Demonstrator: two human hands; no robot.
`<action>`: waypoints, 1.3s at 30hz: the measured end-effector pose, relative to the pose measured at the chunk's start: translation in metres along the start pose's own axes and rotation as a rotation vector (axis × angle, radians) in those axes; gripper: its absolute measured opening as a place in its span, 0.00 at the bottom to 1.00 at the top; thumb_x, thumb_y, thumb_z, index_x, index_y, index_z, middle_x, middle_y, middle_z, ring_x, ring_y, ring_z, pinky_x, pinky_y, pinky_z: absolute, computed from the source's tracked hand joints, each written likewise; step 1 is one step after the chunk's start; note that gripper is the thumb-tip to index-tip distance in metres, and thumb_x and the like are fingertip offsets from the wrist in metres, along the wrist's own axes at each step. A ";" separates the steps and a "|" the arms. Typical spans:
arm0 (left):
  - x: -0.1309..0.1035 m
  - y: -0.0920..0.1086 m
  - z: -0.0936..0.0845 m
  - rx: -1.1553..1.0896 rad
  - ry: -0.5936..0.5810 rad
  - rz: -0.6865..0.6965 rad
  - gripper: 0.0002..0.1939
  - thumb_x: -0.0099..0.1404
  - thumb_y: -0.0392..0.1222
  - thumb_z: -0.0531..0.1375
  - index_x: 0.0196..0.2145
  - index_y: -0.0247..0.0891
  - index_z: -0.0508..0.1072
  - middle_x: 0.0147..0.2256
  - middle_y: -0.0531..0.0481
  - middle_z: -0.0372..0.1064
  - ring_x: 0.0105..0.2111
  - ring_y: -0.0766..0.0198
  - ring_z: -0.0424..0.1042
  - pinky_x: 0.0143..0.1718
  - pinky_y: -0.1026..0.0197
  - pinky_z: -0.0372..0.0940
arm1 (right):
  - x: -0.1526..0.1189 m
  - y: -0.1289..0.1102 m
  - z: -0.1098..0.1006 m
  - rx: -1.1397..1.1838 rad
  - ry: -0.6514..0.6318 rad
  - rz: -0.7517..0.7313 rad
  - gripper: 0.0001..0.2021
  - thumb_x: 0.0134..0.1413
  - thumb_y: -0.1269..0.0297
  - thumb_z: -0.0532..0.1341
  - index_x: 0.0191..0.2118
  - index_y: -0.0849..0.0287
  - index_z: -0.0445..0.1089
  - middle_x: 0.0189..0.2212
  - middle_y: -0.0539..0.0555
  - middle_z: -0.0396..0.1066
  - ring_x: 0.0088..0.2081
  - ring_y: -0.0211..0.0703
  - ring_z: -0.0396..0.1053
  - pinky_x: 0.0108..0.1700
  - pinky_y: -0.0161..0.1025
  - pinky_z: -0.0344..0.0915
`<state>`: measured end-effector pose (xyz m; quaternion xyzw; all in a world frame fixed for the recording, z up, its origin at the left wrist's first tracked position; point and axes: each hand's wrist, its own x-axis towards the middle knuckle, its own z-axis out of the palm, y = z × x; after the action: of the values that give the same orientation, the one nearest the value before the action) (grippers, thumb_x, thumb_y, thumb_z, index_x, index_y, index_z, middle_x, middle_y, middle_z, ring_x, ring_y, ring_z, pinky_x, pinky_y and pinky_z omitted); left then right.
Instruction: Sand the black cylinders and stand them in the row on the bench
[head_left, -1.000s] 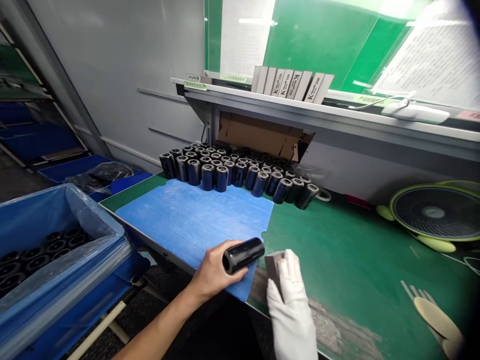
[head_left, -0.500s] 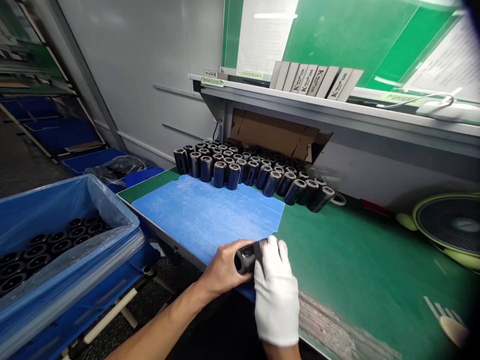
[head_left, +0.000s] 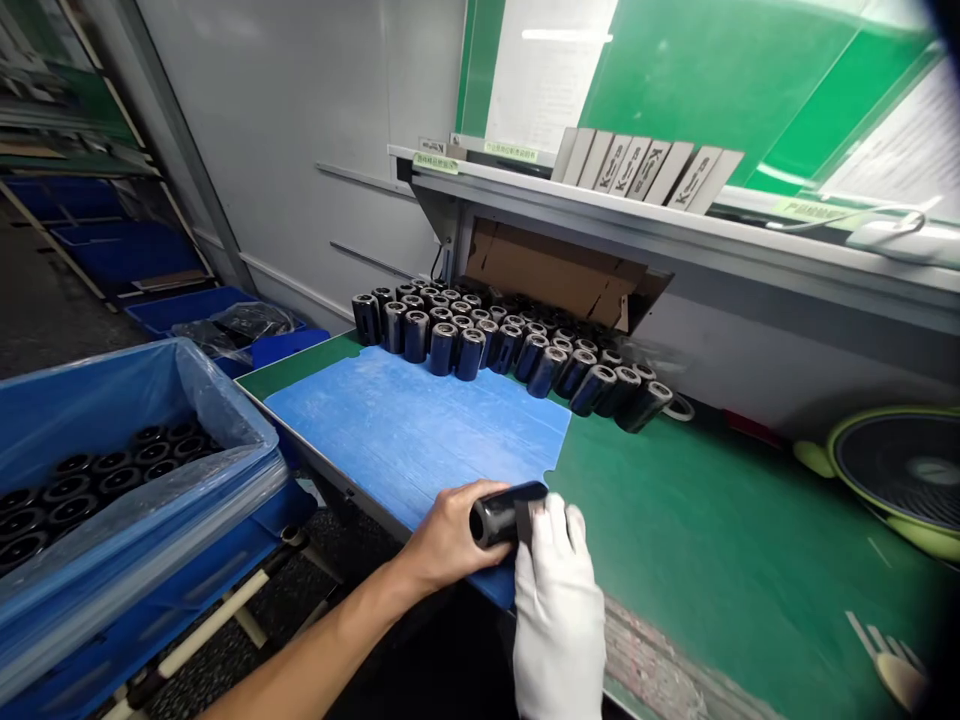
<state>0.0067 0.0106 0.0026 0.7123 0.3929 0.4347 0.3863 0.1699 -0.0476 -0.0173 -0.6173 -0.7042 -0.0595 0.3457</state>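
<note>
A glossy black cylinder (head_left: 499, 515) lies nearly level above the front edge of the blue mat (head_left: 427, 425). My bare left hand (head_left: 452, 535) is wrapped round it from the left, its open end facing left. In a white glove, my right hand (head_left: 555, 560) pinches a small dark flat piece (head_left: 524, 522) against the cylinder's side. Behind the mat, several similar black cylinders (head_left: 470, 354) stand upright in rows on the green table.
At the left, a blue bin (head_left: 259, 440) lined with clear plastic holds several black cylinders. A shelf (head_left: 510, 180) with grey-white boxes (head_left: 652, 172) spans the back. A round black and green fan-like object (head_left: 919, 470) is at the right.
My gloved right hand has moved slightly down and to the right along the cylinder, and more of the cylinder's far end shows. The view has shifted a little.
</note>
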 end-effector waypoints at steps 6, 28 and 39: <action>0.001 0.002 -0.001 -0.018 -0.006 -0.021 0.30 0.52 0.30 0.68 0.53 0.40 0.75 0.48 0.49 0.78 0.48 0.56 0.78 0.52 0.60 0.71 | -0.002 -0.005 0.001 -0.020 0.017 -0.050 0.25 0.72 0.67 0.47 0.71 0.53 0.52 0.70 0.58 0.52 0.72 0.55 0.42 0.63 0.58 0.65; 0.001 -0.002 -0.001 0.066 -0.010 -0.032 0.28 0.54 0.37 0.70 0.54 0.41 0.74 0.49 0.49 0.77 0.50 0.56 0.77 0.54 0.59 0.70 | 0.051 0.024 -0.008 0.194 0.096 0.145 0.23 0.72 0.61 0.48 0.67 0.59 0.62 0.68 0.58 0.55 0.70 0.51 0.50 0.70 0.56 0.52; -0.001 -0.001 0.000 0.077 -0.038 -0.020 0.28 0.56 0.35 0.69 0.55 0.42 0.74 0.51 0.49 0.76 0.52 0.56 0.75 0.57 0.58 0.69 | 0.002 0.009 -0.003 0.140 0.007 0.048 0.24 0.72 0.65 0.49 0.70 0.51 0.56 0.71 0.53 0.48 0.73 0.52 0.39 0.70 0.58 0.52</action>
<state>0.0063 0.0105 0.0010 0.7307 0.4090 0.4020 0.3704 0.1791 -0.0457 -0.0166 -0.6083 -0.6902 -0.0040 0.3918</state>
